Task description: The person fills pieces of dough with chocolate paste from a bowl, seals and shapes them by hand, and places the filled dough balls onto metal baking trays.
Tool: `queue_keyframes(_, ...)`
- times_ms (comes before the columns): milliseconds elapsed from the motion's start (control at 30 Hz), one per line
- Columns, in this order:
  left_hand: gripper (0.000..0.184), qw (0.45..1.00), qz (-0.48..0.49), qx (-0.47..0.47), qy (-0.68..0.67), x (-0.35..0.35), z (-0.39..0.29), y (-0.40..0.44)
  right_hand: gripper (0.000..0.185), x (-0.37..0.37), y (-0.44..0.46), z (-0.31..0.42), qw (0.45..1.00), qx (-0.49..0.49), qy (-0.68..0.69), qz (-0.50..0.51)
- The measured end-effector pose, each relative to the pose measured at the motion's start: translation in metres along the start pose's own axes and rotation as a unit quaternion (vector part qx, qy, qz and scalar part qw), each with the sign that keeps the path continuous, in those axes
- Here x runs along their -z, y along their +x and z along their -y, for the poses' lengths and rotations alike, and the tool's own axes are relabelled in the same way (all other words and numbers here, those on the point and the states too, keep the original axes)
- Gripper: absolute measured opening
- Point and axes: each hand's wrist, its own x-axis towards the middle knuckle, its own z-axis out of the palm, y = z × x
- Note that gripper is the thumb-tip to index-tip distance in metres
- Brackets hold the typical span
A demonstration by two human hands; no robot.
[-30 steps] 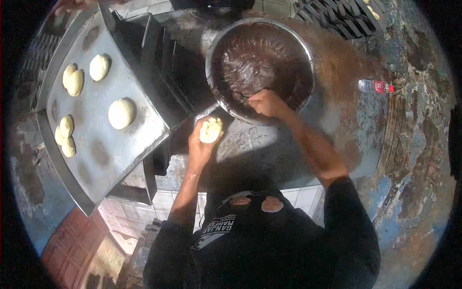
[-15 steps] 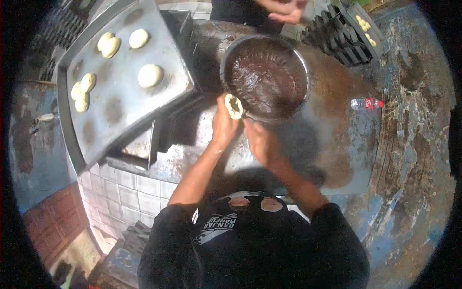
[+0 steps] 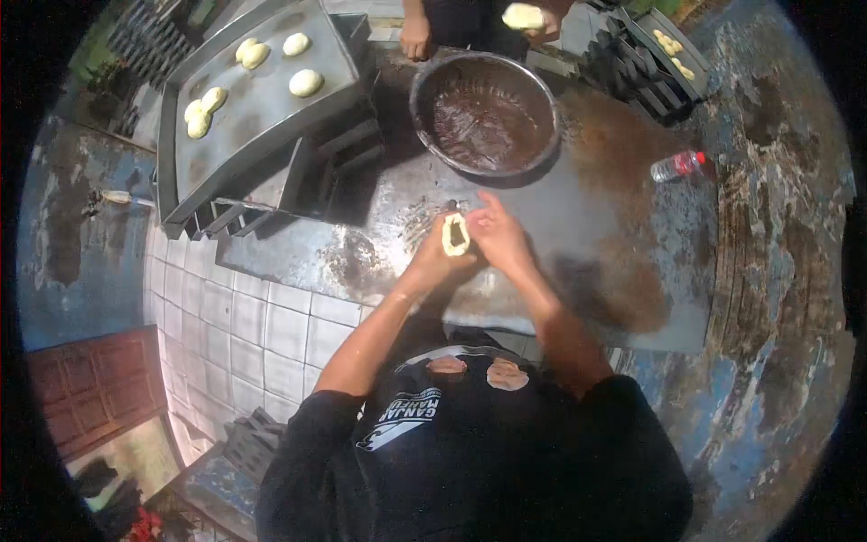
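My left hand is closed around a piece of pale dough, which is opened like a pocket with dark filling inside. Close beside it, my right hand has its fingers stretched out and apart, the tips near the dough's edge; whether they touch it I cannot tell. Beyond both hands stands a metal bowl of dark brown paste. To the left, several pale dough balls lie on a large metal tray, some pressed together in clusters.
Across the table, another person's hand rests at the edge; their other hand holds dough. Dark metal molds stand at the back right, near a plastic bottle lying on its side. Metal pans sit beneath the tray.
My hands and the dough have drawn back from the bowl's rim toward me. My right fingers have spread. The other person now has dough in one hand and the other at the table.
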Motion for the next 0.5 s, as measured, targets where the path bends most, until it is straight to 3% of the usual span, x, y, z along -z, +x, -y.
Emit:
queue_keyframes(33,0.064,0.997,-0.010,0.036,0.061,-0.006,-0.025,-0.009,0.053,0.003,-0.016,0.010,0.969,0.135,-0.202,0.036)
queue_keyframes(67,0.064,0.997,-0.009,0.032,0.064,-0.011,-0.016,-0.012,0.053,0.006,-0.032,0.019,0.878,0.262,-0.394,0.070)
queue_keyframes(100,0.064,0.999,-0.019,0.036,0.006,-0.016,-0.018,-0.014,0.052,0.011,-0.054,0.026,0.833,0.321,-0.435,0.120)
queue_keyframes(133,0.064,0.997,-0.029,0.040,-0.054,-0.021,-0.019,-0.018,0.052,0.016,-0.067,0.022,0.831,0.324,-0.436,0.117)
queue_keyframes(200,0.061,0.989,-0.013,0.063,-0.134,-0.029,-0.033,-0.032,0.041,0.026,-0.083,0.013,0.963,0.221,-0.149,0.047)
queue_keyframes(267,0.043,0.974,0.011,0.129,-0.186,-0.039,-0.048,-0.044,0.039,0.034,-0.104,0.030,0.987,0.152,-0.048,0.005)
queue_keyframes(300,0.033,0.968,0.006,0.120,-0.220,-0.049,-0.054,-0.052,0.042,0.034,-0.112,0.026,0.976,0.188,-0.111,-0.006)
queue_keyframes(367,0.034,0.976,-0.017,0.080,-0.201,-0.065,-0.069,-0.067,0.044,0.041,-0.128,0.023,0.936,0.253,-0.241,-0.044)
queue_keyframes(400,0.038,0.980,-0.043,0.040,-0.188,-0.074,-0.074,-0.071,0.044,0.043,-0.131,0.022,0.936,0.255,-0.237,-0.053)
queue_keyframes(433,0.037,0.988,-0.085,-0.054,-0.113,-0.084,-0.072,-0.076,0.040,0.042,-0.134,0.019,0.981,0.157,-0.092,-0.063)
queue_keyframes(467,0.037,0.990,-0.081,-0.054,-0.107,-0.087,-0.072,-0.080,0.036,0.042,-0.136,0.013,0.995,0.054,0.057,-0.066)
queue_keyframes(500,0.040,0.988,-0.072,-0.133,-0.006,-0.089,-0.078,-0.085,0.027,0.041,-0.138,0.009,0.968,0.054,0.241,-0.044)
